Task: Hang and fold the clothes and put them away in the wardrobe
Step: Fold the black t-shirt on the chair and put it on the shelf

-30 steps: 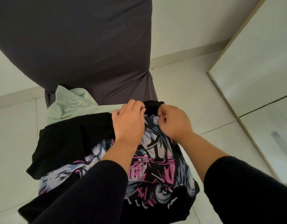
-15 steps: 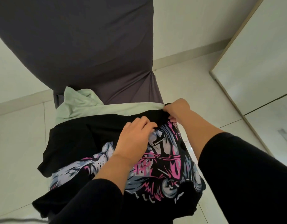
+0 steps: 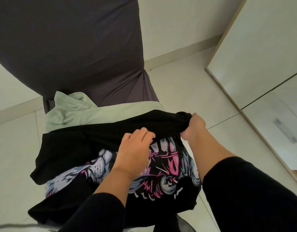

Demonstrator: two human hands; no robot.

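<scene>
Seemingly both hands on shirt

Left hand curled, palm down; right hand fisted

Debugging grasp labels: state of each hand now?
Left hand: fingers curled, pinching the black printed T-shirt.
Right hand: closed, gripping the T-shirt's upper edge.

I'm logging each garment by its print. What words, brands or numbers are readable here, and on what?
None can be read.
black T-shirt: a pink, grey and white graphic with white marks along its near edge, too stylised and partly covered by the left hand to read as letters.
pale green garment: no text visible.
</scene>
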